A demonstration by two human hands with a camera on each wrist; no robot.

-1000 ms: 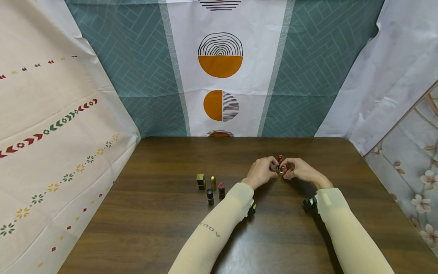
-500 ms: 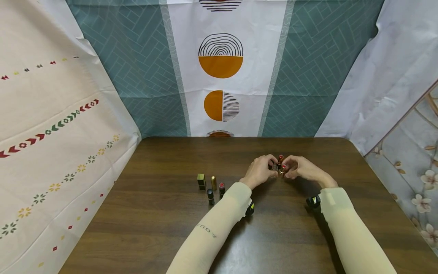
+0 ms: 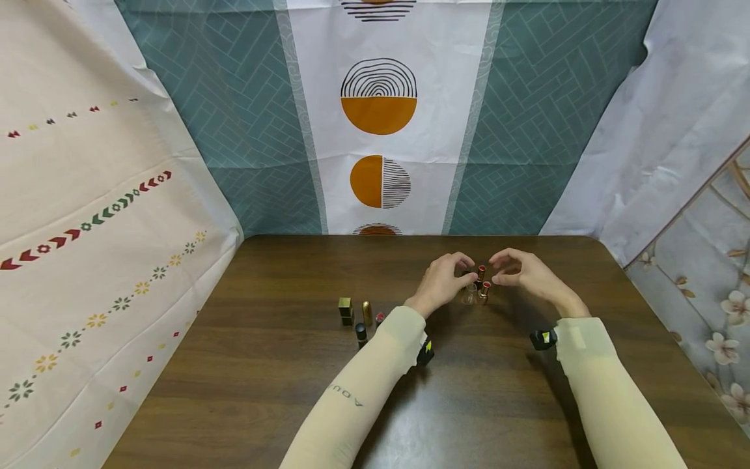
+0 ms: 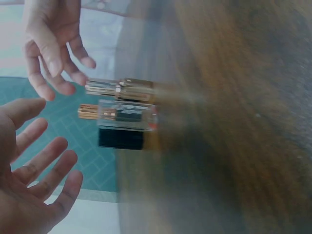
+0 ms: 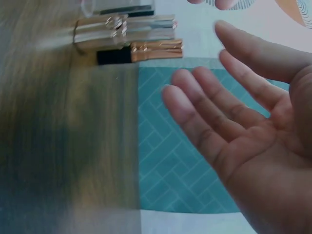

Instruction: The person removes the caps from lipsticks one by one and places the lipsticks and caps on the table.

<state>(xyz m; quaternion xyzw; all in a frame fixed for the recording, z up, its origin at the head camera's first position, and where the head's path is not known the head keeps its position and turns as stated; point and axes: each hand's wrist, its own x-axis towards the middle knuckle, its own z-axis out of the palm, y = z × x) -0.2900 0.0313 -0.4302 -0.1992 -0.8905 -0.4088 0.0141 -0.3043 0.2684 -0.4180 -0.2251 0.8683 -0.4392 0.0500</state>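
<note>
Four-finger spreads show on both hands, which hold nothing, above a tight cluster of upright lipsticks. My left hand [image 3: 441,281] is raised just left of the cluster; my right hand [image 3: 525,277] hovers to its right. A shiny gold lipstick [image 3: 483,295] with a red tip stands in front, beside a clear-walled tube [image 3: 469,296]. Behind them is a lipstick with a copper upper part [image 5: 157,50] and a black base. A black tube [image 4: 121,138] completes the row in the left wrist view, largely hidden by my left hand in the head view.
To the left on the brown wooden table [image 3: 246,378] stand a gold-topped square tube [image 3: 346,311], a rounded gold tube [image 3: 367,313], a black tube [image 3: 361,334] and a red-topped one [image 3: 379,318], partly hidden by my left sleeve. Cloth hangs behind the table.
Both hands have lifted away from the clustered lipsticks, the left up and leftward, the right up and rightward, their fingers opening. The clear-walled tube and gold lipstick now stand free.
</note>
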